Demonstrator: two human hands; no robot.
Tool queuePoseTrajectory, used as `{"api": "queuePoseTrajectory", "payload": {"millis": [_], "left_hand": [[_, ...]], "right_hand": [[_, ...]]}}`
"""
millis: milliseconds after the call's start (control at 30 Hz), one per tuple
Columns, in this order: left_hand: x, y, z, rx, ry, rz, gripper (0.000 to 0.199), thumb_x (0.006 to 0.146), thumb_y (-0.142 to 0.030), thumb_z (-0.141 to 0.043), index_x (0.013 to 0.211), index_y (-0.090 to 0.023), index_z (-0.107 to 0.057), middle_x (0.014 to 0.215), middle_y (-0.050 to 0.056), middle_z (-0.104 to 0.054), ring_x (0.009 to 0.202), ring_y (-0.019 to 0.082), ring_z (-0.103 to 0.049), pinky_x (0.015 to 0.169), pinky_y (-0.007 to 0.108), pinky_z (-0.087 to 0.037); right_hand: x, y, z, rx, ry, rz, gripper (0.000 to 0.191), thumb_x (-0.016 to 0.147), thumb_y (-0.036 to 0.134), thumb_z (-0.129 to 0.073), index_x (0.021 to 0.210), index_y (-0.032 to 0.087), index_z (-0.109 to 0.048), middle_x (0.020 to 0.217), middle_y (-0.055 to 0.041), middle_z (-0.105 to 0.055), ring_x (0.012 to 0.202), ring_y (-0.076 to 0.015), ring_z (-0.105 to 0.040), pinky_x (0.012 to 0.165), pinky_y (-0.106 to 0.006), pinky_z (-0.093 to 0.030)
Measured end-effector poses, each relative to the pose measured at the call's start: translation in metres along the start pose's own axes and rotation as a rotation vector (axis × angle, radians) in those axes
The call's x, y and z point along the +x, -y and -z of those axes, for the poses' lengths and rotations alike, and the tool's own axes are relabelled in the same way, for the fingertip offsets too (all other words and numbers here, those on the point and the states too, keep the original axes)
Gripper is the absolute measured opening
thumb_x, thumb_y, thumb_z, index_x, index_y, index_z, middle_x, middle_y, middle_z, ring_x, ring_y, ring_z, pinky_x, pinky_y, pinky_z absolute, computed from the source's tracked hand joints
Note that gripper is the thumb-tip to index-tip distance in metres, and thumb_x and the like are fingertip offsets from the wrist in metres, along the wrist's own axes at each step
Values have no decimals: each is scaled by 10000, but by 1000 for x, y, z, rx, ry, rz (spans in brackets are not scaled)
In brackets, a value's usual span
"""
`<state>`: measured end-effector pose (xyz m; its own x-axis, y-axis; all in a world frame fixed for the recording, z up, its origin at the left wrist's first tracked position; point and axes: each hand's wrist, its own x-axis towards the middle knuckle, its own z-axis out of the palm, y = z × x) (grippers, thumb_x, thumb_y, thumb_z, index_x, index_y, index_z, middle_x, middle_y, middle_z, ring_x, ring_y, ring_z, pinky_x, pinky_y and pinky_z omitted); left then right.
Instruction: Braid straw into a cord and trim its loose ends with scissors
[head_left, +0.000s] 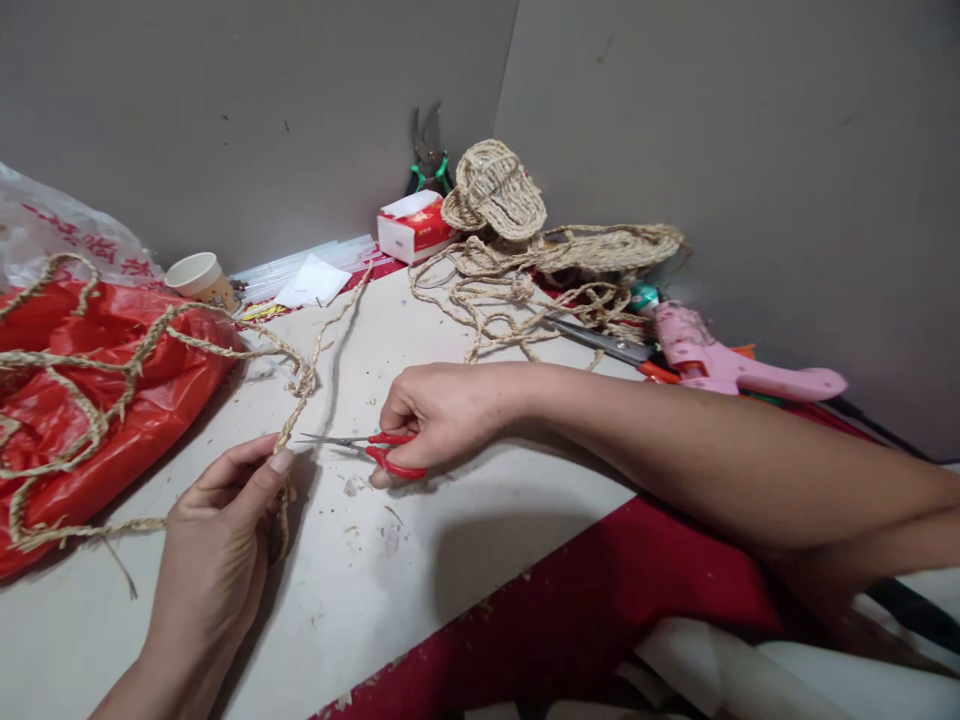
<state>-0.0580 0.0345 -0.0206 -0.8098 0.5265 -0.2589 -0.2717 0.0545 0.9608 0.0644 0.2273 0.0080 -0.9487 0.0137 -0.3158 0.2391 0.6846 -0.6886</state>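
Can see straw-coloured rope [304, 382], braided and fraying, trailing over a red plastic bag [176, 388] and the pale tabletop [337, 590] to the left hand [221, 520], pinched there between thumb and fingertips. Can make out red characters on a clear bag [75, 228] but cannot read them, nor the mark on a tissue box [426, 230]. See red-handled scissors [362, 444] gripped in the right hand [446, 410], pointing toward the rope.

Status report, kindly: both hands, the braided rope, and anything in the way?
Left hand pinching braided rope. Right hand holding red-handled scissors, tips close beside rope. No obstacle visible between tips and rope; more rope draped over red bag.
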Motion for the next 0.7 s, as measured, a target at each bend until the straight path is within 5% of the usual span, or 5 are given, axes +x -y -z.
{"api": "queuePoseTrajectory", "payload": {"millis": [333, 700], "left_hand": [[-3, 3, 9, 212, 49, -165, 412, 628, -264, -847, 1021, -273, -724, 863, -19, -654, 690, 78, -564, 607, 121, -466], [-12, -2, 4, 474, 35, -321, 366, 697, -375, -793, 1048, -296, -723, 830, -22, -643, 657, 103, -535, 604, 153, -455]], "right_hand": [[7, -10, -5, 375, -121, 100, 420, 723, 421, -671, 523, 159, -411, 500, 73, -297, 482, -42, -258, 462, -211, -202], [9, -15, -2, 382, -233, 135, 412, 745, 393, -644, 497, 149, -425, 489, 66, -304, 480, -36, -263, 482, -205, -248]]}}
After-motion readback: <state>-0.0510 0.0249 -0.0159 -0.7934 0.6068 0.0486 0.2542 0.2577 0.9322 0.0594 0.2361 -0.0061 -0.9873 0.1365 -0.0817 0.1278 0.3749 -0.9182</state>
